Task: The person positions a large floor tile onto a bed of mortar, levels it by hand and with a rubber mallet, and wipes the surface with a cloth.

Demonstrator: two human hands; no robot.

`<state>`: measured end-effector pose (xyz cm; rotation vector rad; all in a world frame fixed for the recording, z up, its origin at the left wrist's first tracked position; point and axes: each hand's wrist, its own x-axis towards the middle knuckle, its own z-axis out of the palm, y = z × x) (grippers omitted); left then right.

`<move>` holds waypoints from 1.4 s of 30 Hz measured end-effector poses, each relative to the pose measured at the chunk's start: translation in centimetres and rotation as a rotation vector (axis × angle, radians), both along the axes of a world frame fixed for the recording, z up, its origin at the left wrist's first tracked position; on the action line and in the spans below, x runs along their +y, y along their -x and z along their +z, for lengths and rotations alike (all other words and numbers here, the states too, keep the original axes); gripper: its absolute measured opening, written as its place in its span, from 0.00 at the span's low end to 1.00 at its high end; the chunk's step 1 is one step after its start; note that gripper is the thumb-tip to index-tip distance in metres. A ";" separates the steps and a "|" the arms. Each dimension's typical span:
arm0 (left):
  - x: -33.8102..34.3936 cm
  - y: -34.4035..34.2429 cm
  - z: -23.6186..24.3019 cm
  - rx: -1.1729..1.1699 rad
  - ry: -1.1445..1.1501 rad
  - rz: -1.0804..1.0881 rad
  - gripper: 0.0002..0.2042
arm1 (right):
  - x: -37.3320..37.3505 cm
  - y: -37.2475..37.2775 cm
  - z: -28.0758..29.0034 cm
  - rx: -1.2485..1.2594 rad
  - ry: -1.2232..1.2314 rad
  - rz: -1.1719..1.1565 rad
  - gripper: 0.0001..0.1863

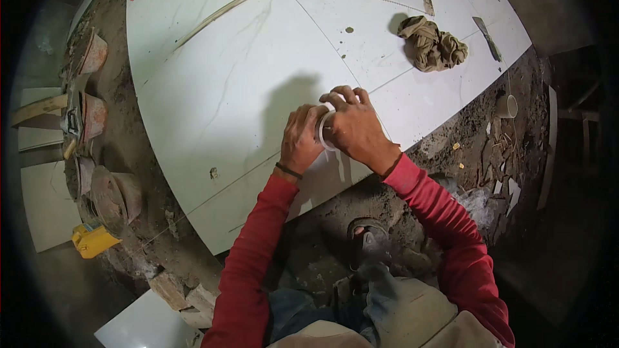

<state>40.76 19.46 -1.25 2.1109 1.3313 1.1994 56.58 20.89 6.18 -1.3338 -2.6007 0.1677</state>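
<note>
Both my hands are together over the white marbled tiles (213,84), in front of me. Between them is a white ring-shaped thing (324,134), perhaps a roll of tape or a short piece of pipe; I cannot tell which. My left hand (302,135), with a dark band at the wrist, curls its fingers around the left side of the ring. From the other side my right hand (356,125) grips it, fingers bent over the top and the thumb side turned inward. The hands hide much of the ring.
A crumpled brown cloth (433,45) lies on the tiles, near a dark flat strip (487,38). Dirty pans (95,116) and a yellow container (94,241) stand at the left. A white pipe piece (507,106) and debris lie on the dirt floor to the right.
</note>
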 end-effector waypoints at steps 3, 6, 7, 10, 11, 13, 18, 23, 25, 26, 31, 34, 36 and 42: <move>0.3 1.4 -0.2 -0.011 0.040 -0.011 0.22 | 0.7 1.0 -0.7 0.082 0.097 -0.007 0.10; 1.4 3.0 -0.5 0.013 0.039 0.012 0.25 | 1.8 1.8 -0.7 0.129 0.045 0.002 0.10; 2.0 3.3 -0.6 -0.030 0.055 0.049 0.25 | 2.3 1.9 -0.6 0.128 0.039 0.005 0.10; 3.9 4.1 -0.7 -0.071 0.076 0.121 0.24 | 4.1 2.5 -0.3 0.340 -0.006 -0.026 0.07; 4.5 4.6 -0.7 -0.067 0.088 0.152 0.24 | 4.9 2.9 0.2 0.345 -0.010 -0.014 0.07; 6.0 5.5 -0.6 -0.110 0.116 0.200 0.24 | 6.3 3.3 0.9 0.416 0.169 -0.048 0.06; 8.8 11.8 -2.5 -0.067 0.119 0.544 0.22 | 15.5 4.5 -0.9 0.875 0.417 -0.243 0.06; 10.0 14.3 -2.4 -0.261 0.161 0.769 0.23 | 28.9 1.5 -9.5 0.836 0.310 -0.491 0.12; 9.6 15.9 -2.7 -0.268 0.145 0.832 0.23 | 31.3 3.1 -9.9 0.830 0.387 -0.540 0.13; 9.3 16.5 -2.8 -0.276 0.146 0.846 0.23 | 32.0 3.9 -9.6 0.827 0.376 -0.561 0.14; 9.1 16.4 -2.6 -0.283 0.192 0.813 0.23 | 35.1 4.9 -9.3 0.626 0.314 -0.585 0.15; 9.2 16.6 -3.0 -0.289 0.150 0.814 0.25 | 35.1 5.5 -9.4 0.612 0.294 -0.566 0.15; 9.1 16.6 -3.1 -0.259 0.171 0.813 0.24 | 35.4 5.5 -9.5 0.604 0.322 -0.573 0.15; 9.3 16.3 -2.6 -0.265 0.181 0.785 0.23 | 36.5 6.2 -9.7 0.414 0.216 -0.516 0.14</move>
